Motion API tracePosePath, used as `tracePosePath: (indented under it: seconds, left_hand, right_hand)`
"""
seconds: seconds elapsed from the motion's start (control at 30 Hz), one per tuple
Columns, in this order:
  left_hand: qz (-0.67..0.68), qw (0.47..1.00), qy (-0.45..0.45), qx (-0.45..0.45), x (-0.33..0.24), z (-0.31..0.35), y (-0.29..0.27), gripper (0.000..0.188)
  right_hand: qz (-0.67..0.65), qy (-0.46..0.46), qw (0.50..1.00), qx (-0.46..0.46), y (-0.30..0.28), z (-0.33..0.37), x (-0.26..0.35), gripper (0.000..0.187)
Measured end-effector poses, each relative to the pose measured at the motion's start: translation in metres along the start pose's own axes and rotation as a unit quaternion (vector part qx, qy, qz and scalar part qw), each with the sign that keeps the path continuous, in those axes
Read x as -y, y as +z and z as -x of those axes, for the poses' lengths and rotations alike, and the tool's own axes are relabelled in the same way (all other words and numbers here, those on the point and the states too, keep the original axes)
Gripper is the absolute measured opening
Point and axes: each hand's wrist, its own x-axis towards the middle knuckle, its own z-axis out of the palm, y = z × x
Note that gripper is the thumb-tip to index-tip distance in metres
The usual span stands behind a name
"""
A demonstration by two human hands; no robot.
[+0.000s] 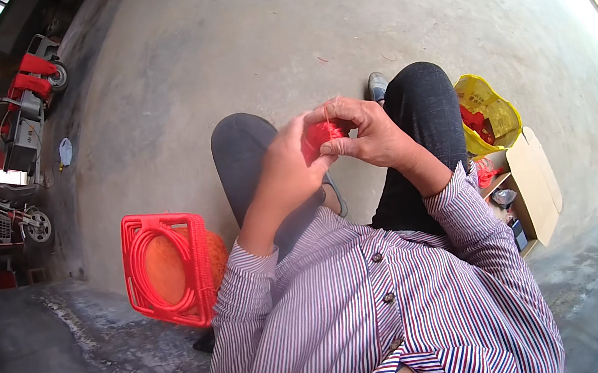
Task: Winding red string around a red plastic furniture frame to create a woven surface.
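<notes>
Both my hands meet above my lap, around a small bundle of red string [324, 135]. My left hand [290, 158] is curled against the bundle's left side; motion smears its fingers a little. From the other side my right hand [366, 130] grips it, thumb below and fingers bent over the top. A thin red strand shows upright by the right fingertips. Part of the bundle is hidden behind the fingers and palms.
Beside my left knee stands a red plastic frame [201, 270] with an orange round middle. By my right leg are a yellow container [513, 120] holding red pieces and an open cardboard box [536, 182] with small items. Scooters [28, 125] are parked at far left.
</notes>
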Motion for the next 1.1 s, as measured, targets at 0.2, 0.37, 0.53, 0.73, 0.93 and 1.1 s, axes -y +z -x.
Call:
tracePosePath:
  seconds: [0.2,0.37,0.53,0.73,0.93,1.1]
  left_hand:
    - [0.040,0.995,-0.074,0.049,0.017,0.010,0.016,0.039]
    - [-0.072,0.994,-0.062,0.055,0.024,0.021,0.017,0.034]
    - [-0.010,0.986,-0.009,0.164,0.027,0.027,0.002,0.028]
    - [0.472,0.869,-0.146,0.020,0.041,0.033,-0.014,0.022]
    - [0.496,0.838,-0.214,-0.074,0.061,0.040,0.002,0.031]
    - [0.545,0.807,-0.208,-0.090,0.050,0.041,0.000,0.032]
  right_hand:
    - [0.032,0.000,0.999,0.015,0.002,0.006,-0.008,0.051]
    - [0.248,-0.005,0.960,0.133,0.006,0.009,-0.009,0.065]
    - [0.250,0.045,0.942,0.221,0.003,0.006,-0.012,0.048]
    - [-0.157,0.325,0.899,0.246,-0.010,0.001,-0.013,0.027]
    - [-0.326,0.090,0.931,0.140,0.015,0.008,-0.003,0.016]
    - [-0.266,0.267,0.919,0.116,0.020,0.003,-0.012,0.017]
